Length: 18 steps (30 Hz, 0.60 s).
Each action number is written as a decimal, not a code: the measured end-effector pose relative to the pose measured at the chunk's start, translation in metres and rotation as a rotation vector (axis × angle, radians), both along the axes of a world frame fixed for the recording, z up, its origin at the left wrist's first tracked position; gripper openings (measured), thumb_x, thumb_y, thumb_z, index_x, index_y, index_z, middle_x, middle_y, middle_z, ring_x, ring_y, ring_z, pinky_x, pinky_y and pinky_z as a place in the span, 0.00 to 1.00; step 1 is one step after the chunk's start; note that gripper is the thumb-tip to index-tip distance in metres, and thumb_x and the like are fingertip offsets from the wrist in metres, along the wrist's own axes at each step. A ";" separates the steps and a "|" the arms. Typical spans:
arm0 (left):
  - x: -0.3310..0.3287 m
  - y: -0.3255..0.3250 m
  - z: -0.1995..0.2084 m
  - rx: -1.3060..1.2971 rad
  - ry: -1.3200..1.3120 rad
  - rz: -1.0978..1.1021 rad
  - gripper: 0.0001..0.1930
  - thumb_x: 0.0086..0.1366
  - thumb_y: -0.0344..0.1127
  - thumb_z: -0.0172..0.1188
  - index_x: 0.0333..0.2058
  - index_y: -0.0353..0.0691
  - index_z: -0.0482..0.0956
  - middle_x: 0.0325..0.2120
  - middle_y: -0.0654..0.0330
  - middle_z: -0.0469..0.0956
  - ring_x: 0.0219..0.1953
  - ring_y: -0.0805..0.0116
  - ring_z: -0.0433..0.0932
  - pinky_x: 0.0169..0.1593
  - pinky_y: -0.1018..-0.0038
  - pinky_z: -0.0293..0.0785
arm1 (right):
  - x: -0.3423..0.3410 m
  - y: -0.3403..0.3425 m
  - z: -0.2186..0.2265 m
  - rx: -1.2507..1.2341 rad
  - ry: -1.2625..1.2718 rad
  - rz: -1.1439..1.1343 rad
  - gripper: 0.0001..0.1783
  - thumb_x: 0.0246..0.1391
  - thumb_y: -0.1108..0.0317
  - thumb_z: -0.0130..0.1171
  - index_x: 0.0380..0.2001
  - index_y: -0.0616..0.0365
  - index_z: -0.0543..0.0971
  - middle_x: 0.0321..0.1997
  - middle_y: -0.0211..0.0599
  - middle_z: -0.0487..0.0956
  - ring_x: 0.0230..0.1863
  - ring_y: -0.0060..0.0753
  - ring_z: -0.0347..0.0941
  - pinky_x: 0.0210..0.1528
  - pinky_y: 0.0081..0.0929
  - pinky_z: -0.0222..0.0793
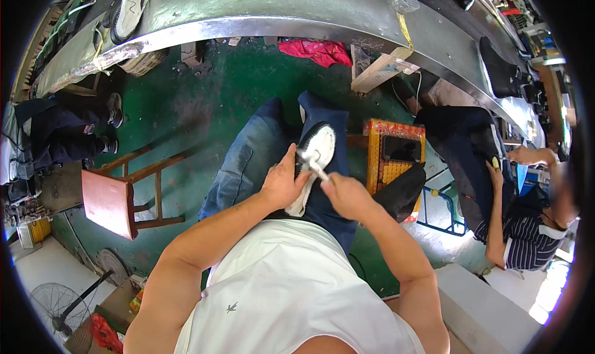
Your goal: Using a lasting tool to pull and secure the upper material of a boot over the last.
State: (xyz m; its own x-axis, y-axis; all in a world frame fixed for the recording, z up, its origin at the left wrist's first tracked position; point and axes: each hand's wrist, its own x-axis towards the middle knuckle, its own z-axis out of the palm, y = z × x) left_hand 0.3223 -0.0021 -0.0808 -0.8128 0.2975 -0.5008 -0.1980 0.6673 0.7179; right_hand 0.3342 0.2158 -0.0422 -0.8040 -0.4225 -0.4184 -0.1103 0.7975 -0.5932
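Observation:
A black shoe (321,144) with a whitish underside lies sole up across my thighs, its toe pointing away from me. My left hand (282,183) grips its side, thumb near the middle of the sole. In my right hand (347,196) is a short pale-handled hammer (318,170), its head smeared by motion just over the sole beside my left fingers. Its exact shape is hard to make out. The shoe's heel end is partly covered by my hands.
A metal bench (266,28) crosses the far side, bearing another shoe (130,13) and a black boot (498,69). A wooden stool (110,203) stands left; a phone (401,148) rests on an orange-edged seat at right. A co-worker (527,230) sits far right. A fan (59,317) stands behind left.

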 end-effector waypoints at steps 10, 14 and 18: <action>0.026 -0.041 -0.018 0.583 -0.124 0.009 0.53 0.68 0.32 0.61 0.75 0.40 0.25 0.75 0.41 0.41 0.77 0.53 0.43 0.76 0.69 0.40 | 0.013 0.001 0.013 -0.240 0.027 -0.119 0.21 0.69 0.51 0.50 0.39 0.61 0.75 0.34 0.54 0.81 0.36 0.63 0.78 0.38 0.54 0.73; 0.015 -0.042 -0.018 0.442 -0.108 -0.062 0.52 0.65 0.33 0.64 0.74 0.33 0.32 0.72 0.39 0.49 0.75 0.51 0.50 0.75 0.67 0.47 | 0.020 -0.002 0.001 0.090 0.028 0.076 0.22 0.69 0.49 0.48 0.39 0.59 0.76 0.33 0.52 0.81 0.38 0.61 0.79 0.40 0.54 0.72; -0.019 -0.029 -0.037 0.530 -0.157 0.144 0.44 0.66 0.49 0.67 0.70 0.30 0.55 0.62 0.42 0.69 0.65 0.55 0.69 0.67 0.65 0.64 | -0.007 0.020 0.027 -0.046 -0.202 -0.108 0.24 0.70 0.47 0.47 0.41 0.59 0.77 0.36 0.54 0.82 0.42 0.63 0.79 0.45 0.54 0.72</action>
State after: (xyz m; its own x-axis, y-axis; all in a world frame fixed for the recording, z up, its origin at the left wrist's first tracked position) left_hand 0.3034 -0.0311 -0.1173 -0.7919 0.4325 -0.4312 -0.3912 0.1829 0.9019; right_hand 0.3275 0.2356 -0.0155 -0.7475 -0.3604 -0.5579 0.0992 0.7699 -0.6304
